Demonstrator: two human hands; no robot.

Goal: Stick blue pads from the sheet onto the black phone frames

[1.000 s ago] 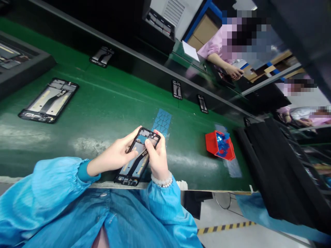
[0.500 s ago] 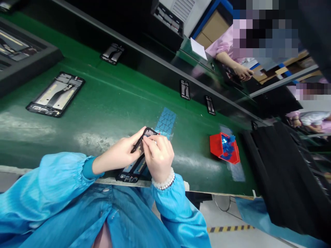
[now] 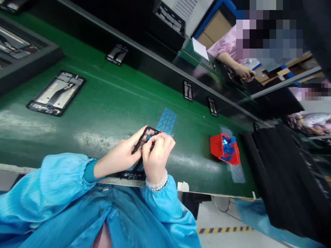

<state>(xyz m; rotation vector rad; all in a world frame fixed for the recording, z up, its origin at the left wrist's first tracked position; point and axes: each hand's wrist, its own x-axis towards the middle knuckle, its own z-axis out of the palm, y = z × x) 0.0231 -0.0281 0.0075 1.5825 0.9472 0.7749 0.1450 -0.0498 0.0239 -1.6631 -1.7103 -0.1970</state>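
Note:
A black phone frame lies tilted at the table's front edge, its upper end toward the blue sticker sheet. My left hand is closed around the frame's left side, thumb over the inner face. Over the frame's upper half, my right hand has its fingertips pinched together; what they hold, if anything, is hidden. Just by those fingertips, a small blue piece shows inside the frame's upper end. The right hand covers much of the frame's middle.
Another phone frame lies on the green table to the left. Smaller-looking frames stand along the back strip. A red bin with blue scraps sits at right, beside a black covered block. Co-workers sit beyond.
My right hand has shifted slightly and its fingers have drawn down the frame, uncovering the small blue piece. My left hand keeps its hold. The view has moved a little.

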